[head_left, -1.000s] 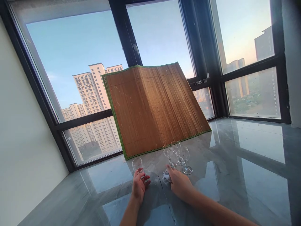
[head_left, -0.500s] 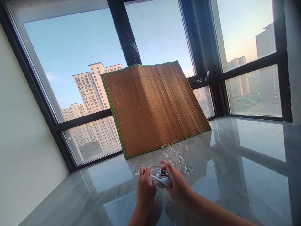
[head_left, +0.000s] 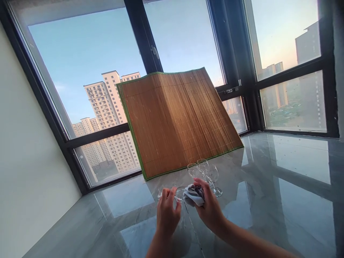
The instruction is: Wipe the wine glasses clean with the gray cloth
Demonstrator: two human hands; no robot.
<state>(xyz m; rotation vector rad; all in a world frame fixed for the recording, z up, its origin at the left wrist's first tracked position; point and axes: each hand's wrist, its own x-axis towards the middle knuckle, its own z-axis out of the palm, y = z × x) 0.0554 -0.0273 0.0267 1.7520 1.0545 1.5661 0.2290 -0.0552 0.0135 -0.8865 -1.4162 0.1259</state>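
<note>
My left hand (head_left: 168, 211) is closed around a clear wine glass (head_left: 179, 194) that lies on its side in the air. The foot of the glass shows left of my fingers, and its bowl points right. A crumpled grey-and-white cloth (head_left: 193, 195) is bunched in my right hand (head_left: 211, 211), against the mouth of the bowl. Whether some cloth is inside the bowl I cannot tell. Just behind my right hand, several clear stemmed glasses (head_left: 212, 173) stand upright close together, partly hidden by my fingers.
The glossy grey stone surface (head_left: 129, 215) reflects the windows. A brown bamboo mat (head_left: 180, 122) with green edging leans against the dark window frame (head_left: 143, 36) behind the glasses. A white wall (head_left: 29, 143) borders the left side.
My right hand and the cloth have shifted slightly right along the bowl, and more of the cloth shows. My left hand keeps its hold on the glass. The view has moved a little.
</note>
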